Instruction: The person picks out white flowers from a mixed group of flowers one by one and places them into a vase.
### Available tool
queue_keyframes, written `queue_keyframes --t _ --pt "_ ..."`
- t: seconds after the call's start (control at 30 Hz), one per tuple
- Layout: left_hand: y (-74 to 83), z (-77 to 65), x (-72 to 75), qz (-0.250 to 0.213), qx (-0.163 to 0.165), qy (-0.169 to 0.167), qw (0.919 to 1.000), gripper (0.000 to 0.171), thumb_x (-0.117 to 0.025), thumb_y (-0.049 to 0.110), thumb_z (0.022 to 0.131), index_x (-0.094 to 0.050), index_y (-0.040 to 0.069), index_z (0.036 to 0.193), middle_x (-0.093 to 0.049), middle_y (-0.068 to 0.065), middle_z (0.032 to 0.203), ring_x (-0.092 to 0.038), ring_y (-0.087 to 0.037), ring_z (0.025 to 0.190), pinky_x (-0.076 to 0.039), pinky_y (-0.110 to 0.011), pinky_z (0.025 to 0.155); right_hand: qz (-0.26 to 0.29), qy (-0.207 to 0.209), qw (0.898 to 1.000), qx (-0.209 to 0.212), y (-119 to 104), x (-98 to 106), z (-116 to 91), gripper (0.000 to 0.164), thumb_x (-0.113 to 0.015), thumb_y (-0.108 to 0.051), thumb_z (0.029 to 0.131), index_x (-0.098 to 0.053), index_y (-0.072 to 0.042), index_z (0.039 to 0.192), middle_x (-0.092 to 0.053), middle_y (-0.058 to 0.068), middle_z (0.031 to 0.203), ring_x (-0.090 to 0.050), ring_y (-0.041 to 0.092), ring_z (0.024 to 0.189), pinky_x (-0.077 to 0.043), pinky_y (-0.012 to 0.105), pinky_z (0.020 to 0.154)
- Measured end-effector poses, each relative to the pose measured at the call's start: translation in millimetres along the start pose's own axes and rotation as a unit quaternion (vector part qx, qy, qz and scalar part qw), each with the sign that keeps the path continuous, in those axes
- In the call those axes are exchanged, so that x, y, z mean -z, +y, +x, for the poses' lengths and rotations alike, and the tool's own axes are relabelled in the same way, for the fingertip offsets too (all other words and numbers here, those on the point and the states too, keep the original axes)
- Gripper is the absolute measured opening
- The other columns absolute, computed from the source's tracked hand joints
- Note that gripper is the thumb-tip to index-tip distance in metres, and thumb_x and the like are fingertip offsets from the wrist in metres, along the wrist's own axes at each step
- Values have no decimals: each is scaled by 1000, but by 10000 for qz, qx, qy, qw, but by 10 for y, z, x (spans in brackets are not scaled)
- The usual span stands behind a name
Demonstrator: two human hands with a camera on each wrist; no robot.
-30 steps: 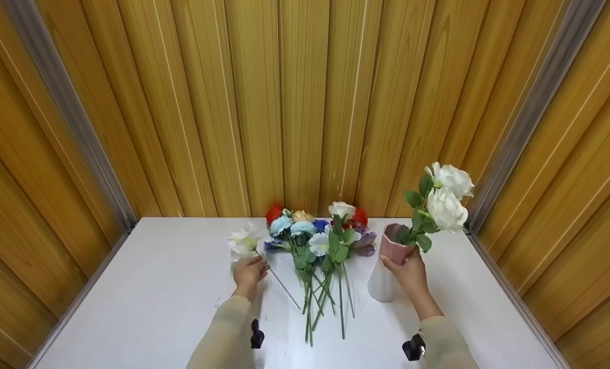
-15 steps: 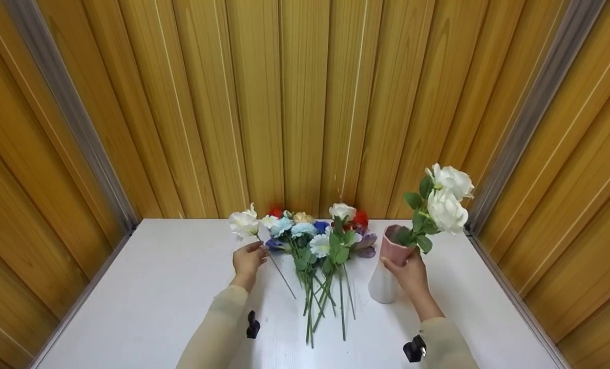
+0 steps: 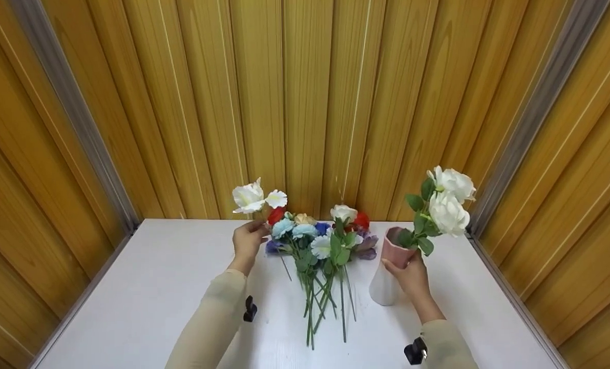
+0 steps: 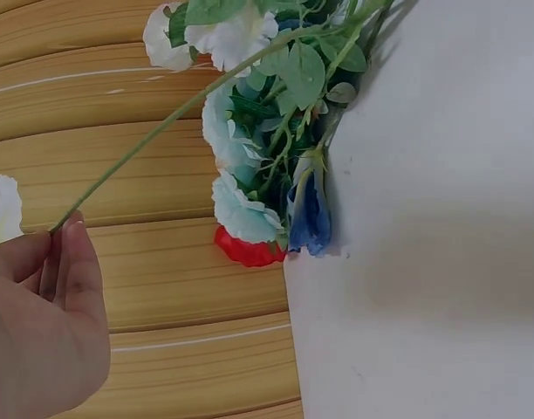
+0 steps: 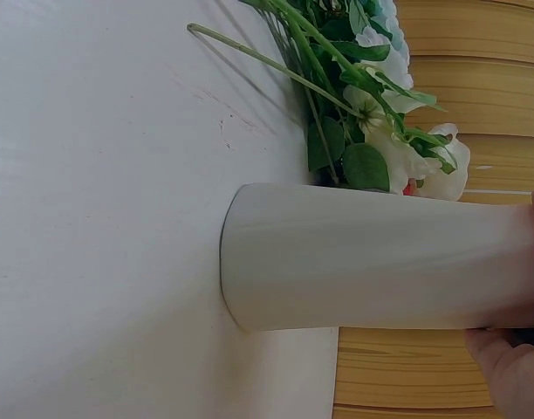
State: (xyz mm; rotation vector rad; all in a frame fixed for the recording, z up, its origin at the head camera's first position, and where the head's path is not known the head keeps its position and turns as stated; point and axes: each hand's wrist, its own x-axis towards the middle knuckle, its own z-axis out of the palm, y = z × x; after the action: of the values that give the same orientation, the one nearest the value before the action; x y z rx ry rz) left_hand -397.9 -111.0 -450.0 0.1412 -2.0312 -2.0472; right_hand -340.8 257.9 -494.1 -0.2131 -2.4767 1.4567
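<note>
My left hand (image 3: 247,242) pinches the thin green stem (image 4: 145,140) of a white flower (image 3: 248,198) between thumb and fingers. Its two blooms rise above the hand, at the left end of the loose flowers. On the right, a vase (image 3: 385,287) with a pink top and white lower part stands on the table, and my right hand (image 3: 409,274) grips it near the pink rim. Two white roses (image 3: 447,212) with green leaves lean out of the vase to the right. In the right wrist view the vase body (image 5: 372,257) hides part of the flowers.
A bunch of loose flowers, with light blue blooms (image 3: 303,230), a white rose (image 3: 343,211), red ones (image 3: 361,219) and a purple one (image 3: 366,247), lies mid-table, stems (image 3: 310,312) toward me. Behind the white table (image 3: 146,307) rises a wood-patterned wall (image 3: 305,102).
My left hand has lifted the white flower up and away from me, and its second bloom now shows clear above the bunch. My right hand and the vase have stayed in place.
</note>
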Motion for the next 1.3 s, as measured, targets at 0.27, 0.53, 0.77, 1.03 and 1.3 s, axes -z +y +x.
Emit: queue_keyframes --t 0.27,0.53,0.77,1.03,1.3 --pt "295 -14 -126 1 -238 -104 9997 28 -66 -1 94 -68 -13 119 -73 -29 114 -71 -9 79 -62 -25 76 8 -134 9999 -47 -2 9 3 90 -73 -18 94 -14 7 157 -30 35 160 -33 50 150 -30 58 124" --pt "657 -182 -335 34 -1072 -758 9913 28 -61 1 97 -67 -16 119 -74 -30 109 -72 -10 82 -62 -27 78 51 -140 9999 2 8 4 10 89 -73 -17 94 -14 8 156 -32 35 159 -35 51 148 -32 59 122" --pt "856 -313 -542 172 -1413 -1142 9832 27 -60 0 97 -68 -12 120 -74 -30 112 -77 -28 93 -62 -27 81 127 -244 9996 -66 -6 4 20 90 -72 -16 95 -11 6 158 -27 33 162 -30 50 151 -28 58 124" --pt "1098 -352 -862 60 -1394 -1293 9817 26 -64 5 98 -71 -6 120 -76 -22 115 -77 -30 102 -62 -37 91 142 -262 9995 -125 0 9 27 90 -71 -16 95 -10 3 159 -25 30 164 -29 48 152 -27 58 125" --pt "1385 -409 -1199 -215 -1670 -1415 9755 24 -64 3 98 -72 -9 117 -75 -25 113 -76 -32 99 -63 -34 88 67 -194 9997 -126 4 -7 18 90 -72 -16 95 -11 2 159 -26 30 164 -30 49 151 -28 58 124"
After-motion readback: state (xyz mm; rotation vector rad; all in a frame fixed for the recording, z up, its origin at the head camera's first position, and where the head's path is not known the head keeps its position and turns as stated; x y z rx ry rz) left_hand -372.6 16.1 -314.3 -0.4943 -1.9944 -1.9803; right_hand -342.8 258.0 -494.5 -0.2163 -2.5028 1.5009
